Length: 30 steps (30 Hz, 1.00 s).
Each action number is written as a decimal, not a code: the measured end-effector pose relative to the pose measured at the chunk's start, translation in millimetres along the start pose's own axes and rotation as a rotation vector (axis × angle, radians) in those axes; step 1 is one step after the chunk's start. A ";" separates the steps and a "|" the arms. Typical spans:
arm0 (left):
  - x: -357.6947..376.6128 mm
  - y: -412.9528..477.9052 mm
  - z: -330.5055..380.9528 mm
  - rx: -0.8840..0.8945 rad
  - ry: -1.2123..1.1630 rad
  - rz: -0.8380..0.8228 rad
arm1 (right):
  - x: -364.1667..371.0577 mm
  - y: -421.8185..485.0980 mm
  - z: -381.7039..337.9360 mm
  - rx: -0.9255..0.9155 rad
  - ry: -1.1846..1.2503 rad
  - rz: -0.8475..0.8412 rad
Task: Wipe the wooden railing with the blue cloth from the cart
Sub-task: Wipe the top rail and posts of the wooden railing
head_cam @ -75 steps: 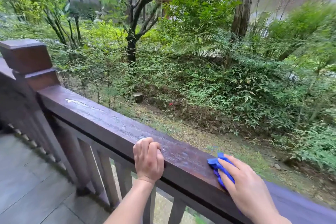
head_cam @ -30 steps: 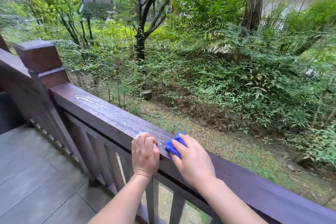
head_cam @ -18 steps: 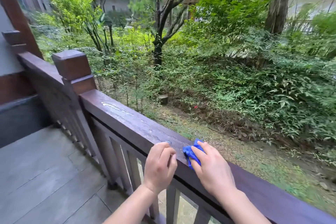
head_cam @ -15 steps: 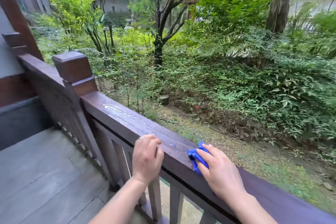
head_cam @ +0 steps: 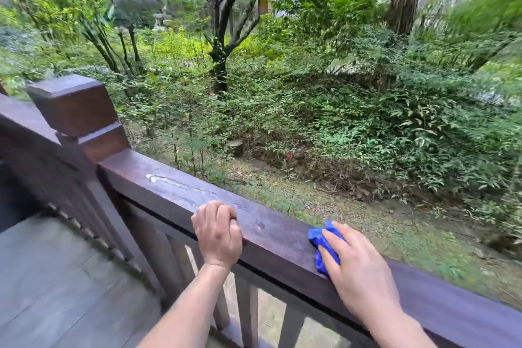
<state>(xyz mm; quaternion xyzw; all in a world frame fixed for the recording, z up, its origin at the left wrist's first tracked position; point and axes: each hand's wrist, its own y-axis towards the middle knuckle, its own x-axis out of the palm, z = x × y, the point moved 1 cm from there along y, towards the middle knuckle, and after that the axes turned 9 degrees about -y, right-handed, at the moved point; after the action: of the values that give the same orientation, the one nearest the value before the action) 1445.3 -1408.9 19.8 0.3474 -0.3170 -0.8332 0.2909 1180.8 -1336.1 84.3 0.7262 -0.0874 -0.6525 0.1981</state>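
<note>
Head view: a dark brown wooden railing with a flat top rail runs from a square-capped wooden post at 9 o'clock down to the frame edge at 4 o'clock, with upright wooden balusters beneath it. The left hand sits at 6 o'clock on the near edge of the top rail, its fingers curled together over the rail in a loose fist. Toward 4 o'clock, apart from the left, the right hand lies palm-down on the rail top, fingers together and stretched forward, pressing a crumpled bright blue cloth against the wood; the cloth shows at the fingertips and along the thumb side, the rest hidden under the palm. Pale wet streaks mark the rail top between the post and the left hand. Grey stone floor tiles fill 7 to 8 o'clock. Beyond the railing, green shrubs and a dark forked tree trunk fill the upper half.
</note>
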 end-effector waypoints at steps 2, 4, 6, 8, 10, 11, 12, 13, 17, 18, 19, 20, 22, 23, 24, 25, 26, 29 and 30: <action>0.8 0.5 1.4 0.000 -0.021 0.013 | 2.1 5.2 -6.7 -0.050 -0.006 -0.013; -0.5 0.5 2.9 0.004 -0.022 0.021 | 2.3 19.5 -8.2 0.024 0.013 -0.051; -2.7 0.9 4.0 0.000 -0.014 0.013 | 2.0 28.4 -12.9 0.118 0.042 -0.077; -4.7 1.2 5.3 -0.009 0.000 -0.003 | 0.6 20.9 -19.6 0.060 0.062 -0.057; -7.2 0.8 6.3 -0.023 0.019 -0.017 | -2.4 0.1 -18.3 -0.086 0.080 -0.026; -8.4 0.5 7.3 -0.026 0.030 -0.025 | -4.6 -8.9 -12.6 -0.141 0.066 -0.031; -9.5 -0.2 8.3 -0.026 0.040 -0.032 | -6.2 -11.5 -3.1 -0.161 0.043 -0.030; -10.3 -0.6 9.3 -0.025 0.050 -0.037 | -6.9 -8.6 5.6 -0.123 0.038 -0.028; -8.2 -1.3 12.3 -0.029 0.051 -0.013 | -1.3 16.4 3.1 0.054 0.059 -0.063; -7.4 -1.7 12.5 -0.028 0.047 -0.006 | -0.7 17.0 -6.2 0.001 0.073 -0.067; -6.8 -1.5 12.1 -0.029 0.044 0.000 | -0.1 14.6 -14.6 -0.066 0.089 -0.068; -6.6 -1.1 11.2 -0.031 0.043 0.006 | 1.0 9.3 -17.8 -0.147 0.098 -0.059; -7.0 -1.8 9.1 -0.034 0.044 0.009 | 1.6 -1.6 -11.6 -0.236 0.095 -0.045; -7.6 -2.6 8.6 -0.035 0.047 0.006 | 0.9 -1.2 -4.9 -0.231 0.067 -0.051; -8.1 -3.1 8.9 -0.033 0.052 0.004 | 1.1 3.1 0.7 -0.195 0.037 -0.050; -8.0 -2.7 9.9 -0.033 0.057 0.002 | 1.7 10.3 2.6 -0.128 0.026 -0.063; -7.5 -2.3 10.8 -0.034 0.060 0.000 | 3.7 18.1 0.3 -0.053 0.021 -0.078; -7.2 -3.2 10.7 -0.037 0.061 -0.005 | 7.4 26.6 -33.5 -0.082 0.040 -0.079; -7.3 -2.9 10.2 -0.031 0.062 -0.002 | 9.4 23.0 -43.3 -0.170 0.058 -0.079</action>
<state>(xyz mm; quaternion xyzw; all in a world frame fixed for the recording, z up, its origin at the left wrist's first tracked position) 1441.1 -1398.6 26.3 0.3686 -0.2944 -0.8272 0.3052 1227.6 -1353.0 87.9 0.7282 0.0029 -0.6436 0.2358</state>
